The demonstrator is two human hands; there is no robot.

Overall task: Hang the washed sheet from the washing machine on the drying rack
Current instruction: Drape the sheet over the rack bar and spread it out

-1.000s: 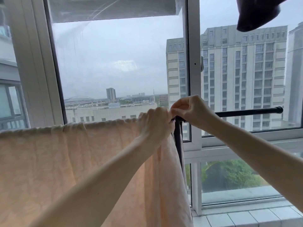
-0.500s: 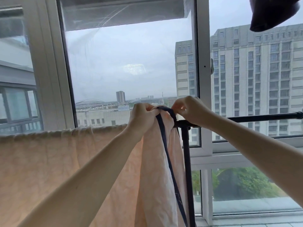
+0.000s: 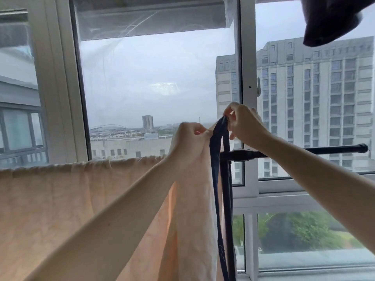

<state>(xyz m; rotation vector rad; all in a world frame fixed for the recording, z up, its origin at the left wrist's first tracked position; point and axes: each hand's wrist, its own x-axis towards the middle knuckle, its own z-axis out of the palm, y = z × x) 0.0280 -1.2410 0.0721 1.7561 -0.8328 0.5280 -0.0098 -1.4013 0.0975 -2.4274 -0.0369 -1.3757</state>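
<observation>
A peach sheet (image 3: pixel 50 199) with a dark blue edge band (image 3: pixel 216 159) hangs over the black drying rack, covering its bar on the left. The rack's bare bar end (image 3: pixel 324 149) and upright post (image 3: pixel 228 209) show at the right. My left hand (image 3: pixel 189 138) grips a bunched corner of the sheet, lifted above the bar. My right hand (image 3: pixel 245 123) pinches the top of the blue band, just right of the left hand and higher than the rack.
A large window with white frames (image 3: pixel 246 78) stands right behind the rack. A dark garment (image 3: pixel 332 21) hangs at the top right. Tall buildings show through the glass.
Both hands have risen from the bar, lifting the sheet's right corner and blue band above the rack. The view has shifted left, so the rack post sits further right.
</observation>
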